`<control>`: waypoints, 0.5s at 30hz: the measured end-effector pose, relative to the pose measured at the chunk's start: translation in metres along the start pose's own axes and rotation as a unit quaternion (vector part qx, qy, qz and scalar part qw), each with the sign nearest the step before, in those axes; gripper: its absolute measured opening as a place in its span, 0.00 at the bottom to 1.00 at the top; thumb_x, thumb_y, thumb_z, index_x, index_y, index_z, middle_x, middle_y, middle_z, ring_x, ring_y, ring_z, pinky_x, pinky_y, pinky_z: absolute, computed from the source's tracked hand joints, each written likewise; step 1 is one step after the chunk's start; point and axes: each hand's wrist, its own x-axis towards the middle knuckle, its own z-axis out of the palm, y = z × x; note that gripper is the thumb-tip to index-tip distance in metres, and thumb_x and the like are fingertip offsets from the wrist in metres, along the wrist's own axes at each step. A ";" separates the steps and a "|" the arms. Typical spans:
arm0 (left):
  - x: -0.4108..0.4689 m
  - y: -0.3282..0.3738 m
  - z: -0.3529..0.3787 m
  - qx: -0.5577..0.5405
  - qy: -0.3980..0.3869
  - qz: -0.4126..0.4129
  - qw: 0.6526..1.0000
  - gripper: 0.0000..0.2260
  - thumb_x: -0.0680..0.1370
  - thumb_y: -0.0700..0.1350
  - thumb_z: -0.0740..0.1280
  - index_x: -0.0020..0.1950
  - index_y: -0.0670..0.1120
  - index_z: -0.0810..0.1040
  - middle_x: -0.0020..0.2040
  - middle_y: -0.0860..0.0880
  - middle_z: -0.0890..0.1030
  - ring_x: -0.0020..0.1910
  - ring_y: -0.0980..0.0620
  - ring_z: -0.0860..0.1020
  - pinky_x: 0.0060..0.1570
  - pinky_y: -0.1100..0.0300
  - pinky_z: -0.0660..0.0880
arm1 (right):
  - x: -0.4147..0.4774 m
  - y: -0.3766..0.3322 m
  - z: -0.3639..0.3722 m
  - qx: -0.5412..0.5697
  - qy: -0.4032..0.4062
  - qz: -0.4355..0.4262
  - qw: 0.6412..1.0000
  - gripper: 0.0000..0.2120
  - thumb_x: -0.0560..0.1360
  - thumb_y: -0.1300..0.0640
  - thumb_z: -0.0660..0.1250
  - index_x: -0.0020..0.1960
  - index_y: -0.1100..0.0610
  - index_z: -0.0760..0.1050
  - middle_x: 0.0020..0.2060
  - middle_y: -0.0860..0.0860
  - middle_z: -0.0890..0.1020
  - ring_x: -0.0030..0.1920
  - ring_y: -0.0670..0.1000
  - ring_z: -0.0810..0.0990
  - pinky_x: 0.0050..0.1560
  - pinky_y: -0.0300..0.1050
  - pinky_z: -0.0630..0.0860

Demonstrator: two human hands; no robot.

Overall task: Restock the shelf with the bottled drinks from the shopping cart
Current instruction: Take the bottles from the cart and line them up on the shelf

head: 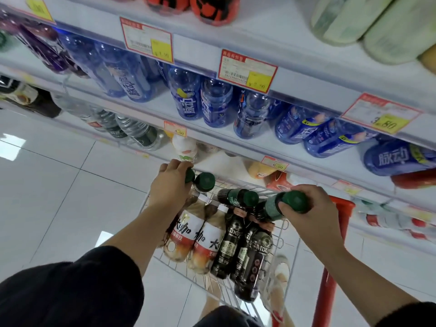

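Left hand [171, 182]: fingers curled round the green cap of a pale bottle [186, 228]. Right hand [311, 208]: fingers clamped on a dark bottle [271, 208], which is tilted. Both bottles are in the cart [339, 206], caps uppermost. The shelf [236, 143] lies ahead and above.

The shopping cart [285, 234] is packed with bottles [226, 244] side by side and touching, so only their capped tops stand free. Just beyond the cart, a bare stretch of the lower shelf [221, 162] opens between a white bottle [185, 147] and an orange bottle [259, 169]. Higher above the cart, blue bottles [212, 107] crowd the next shelf. Left of the cart the floor [70, 185] lies open; a red post [330, 267] flanks its right.
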 end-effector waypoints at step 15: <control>-0.136 0.168 -0.210 -0.219 0.177 0.245 0.928 0.19 0.67 0.55 0.72 0.57 0.54 0.76 0.48 0.60 0.74 0.46 0.61 0.72 0.45 0.66 0.71 | -0.045 -0.140 -0.185 0.081 0.095 -0.149 0.981 0.11 0.63 0.55 0.75 0.35 0.43 0.75 0.36 0.44 0.81 0.40 0.44 0.80 0.39 0.27 0.71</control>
